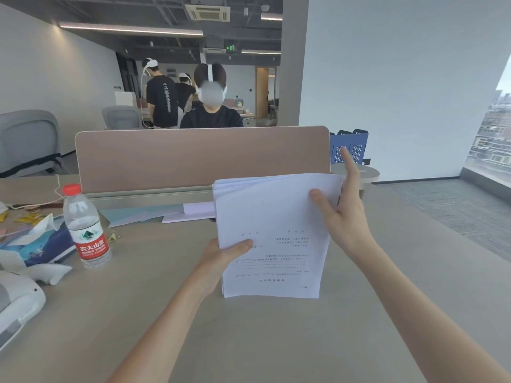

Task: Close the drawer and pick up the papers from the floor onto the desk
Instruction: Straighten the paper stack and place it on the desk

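Head view, single frame.

Item 1: stack of papers (272, 233). White printed sheets held above the desk (276, 341), lower edge at or just over the surface; contact cannot be told. The stack stands near upright and leans slightly away from the wearer. Long axis runs from the desk upward, and the top edge fans loosely toward the pink divider panel (201, 158). Printed lines on the facing sheet read upside down and are too small to make out.

Item 2: left hand (221, 258). Forearm enters from below and rises toward the stack's lower left edge. Thumb lies across the front sheet with the fingers hidden behind: a closed pinch on the papers.

Item 3: right hand (343, 214). Forearm enters from lower right. Thumb presses the front sheet near the upper right corner, other fingers wrap behind the right edge, and the index finger points up past the top of the stack. Closed hold on the papers.

Item 4: water bottle (85, 228). Well left of the left-hand grip, upright on the desk, with a red cap and a red label bearing Chinese characters and "NONGFU SPRING".

Item 5: loose sheets (190, 212). Lying flat beyond the grip, at the foot of the divider.

Item 6: blue file rack (349, 146). Beyond the right-hand fingertip, past the divider's right end.

Item 7: white headset (16, 302). Far left of both grips, at the desk edge, beside a blue booklet (47, 247).
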Available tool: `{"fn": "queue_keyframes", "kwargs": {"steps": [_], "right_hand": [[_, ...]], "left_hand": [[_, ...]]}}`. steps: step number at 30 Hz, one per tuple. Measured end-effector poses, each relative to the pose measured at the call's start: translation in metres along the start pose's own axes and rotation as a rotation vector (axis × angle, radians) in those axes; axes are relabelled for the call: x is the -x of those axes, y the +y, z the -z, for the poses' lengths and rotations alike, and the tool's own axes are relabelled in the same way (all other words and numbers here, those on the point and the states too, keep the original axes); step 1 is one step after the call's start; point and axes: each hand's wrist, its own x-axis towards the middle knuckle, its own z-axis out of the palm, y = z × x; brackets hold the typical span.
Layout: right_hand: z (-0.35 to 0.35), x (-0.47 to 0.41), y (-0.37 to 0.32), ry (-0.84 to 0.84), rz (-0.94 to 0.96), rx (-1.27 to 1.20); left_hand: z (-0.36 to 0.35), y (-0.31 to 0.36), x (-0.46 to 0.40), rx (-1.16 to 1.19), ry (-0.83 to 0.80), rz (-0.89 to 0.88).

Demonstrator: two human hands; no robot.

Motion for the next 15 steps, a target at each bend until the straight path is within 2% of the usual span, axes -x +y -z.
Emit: {"fn": "queue_keyframes", "kwargs": {"steps": [2,3,7,12,15], "right_hand": [[-0.006,0.009,0.008,0.002,-0.182,-0.257],[-0.009,0.015,0.018,-0.005,-0.271,-0.310],[-0.024,0.050,0.058,-0.089,-0.495,-0.283],[-0.034,0.060,0.065,-0.022,-0.442,-0.256],[-0.037,0.068,0.066,-0.010,-0.458,-0.194]], "left_hand": [[-0.001,-0.001,-0.001,0.004,0.016,0.009],[-0.001,-0.002,-0.001,0.005,0.028,0.018],[-0.004,-0.014,0.001,-0.043,0.056,0.048],[-0.014,-0.020,-0.002,-0.104,0.189,0.009],[-0.017,-0.029,0.000,-0.060,0.205,0.030]]}}
